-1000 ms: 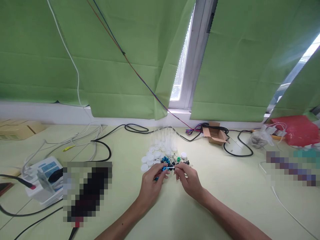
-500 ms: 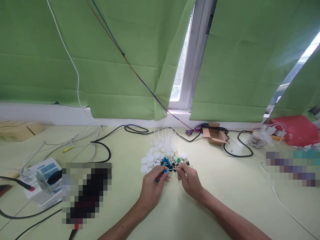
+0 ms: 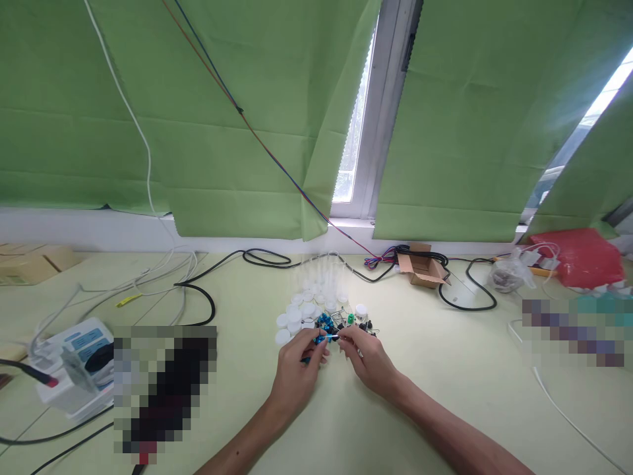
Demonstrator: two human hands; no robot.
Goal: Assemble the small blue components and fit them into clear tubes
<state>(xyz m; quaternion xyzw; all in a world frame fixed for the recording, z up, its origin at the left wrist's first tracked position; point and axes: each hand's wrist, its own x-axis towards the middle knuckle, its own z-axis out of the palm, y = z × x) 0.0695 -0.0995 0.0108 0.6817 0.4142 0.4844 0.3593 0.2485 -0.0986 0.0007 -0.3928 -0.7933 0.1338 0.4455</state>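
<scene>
Between my two hands a thin, pale, metallic-looking rod [image 3: 332, 336] spans the gap between the fingertips. My left hand [image 3: 299, 363] is closed, thumb and forefinger pinching the rod's left end. A small dark blue piece [image 3: 305, 360] shows at its curled fingers; its kind is unclear. My right hand [image 3: 368, 356] pinches the other end, its remaining fingers curled in. Just beyond the fingers lies a heap of small blue parts [image 3: 325, 322], with black parts [image 3: 366, 325] and a green piece [image 3: 351, 318] to the right.
White round caps [image 3: 294, 326] and clear tubes [image 3: 321, 269] lie behind the heap. An open cardboard box [image 3: 424, 269] stands near the wall among black cables [image 3: 267, 258]. At left is a white power strip [image 3: 74, 369]; at right, a red bag [image 3: 578, 257].
My right hand has come slightly closer to my left, so less of the rod shows between them. The whole view has shifted a little.
</scene>
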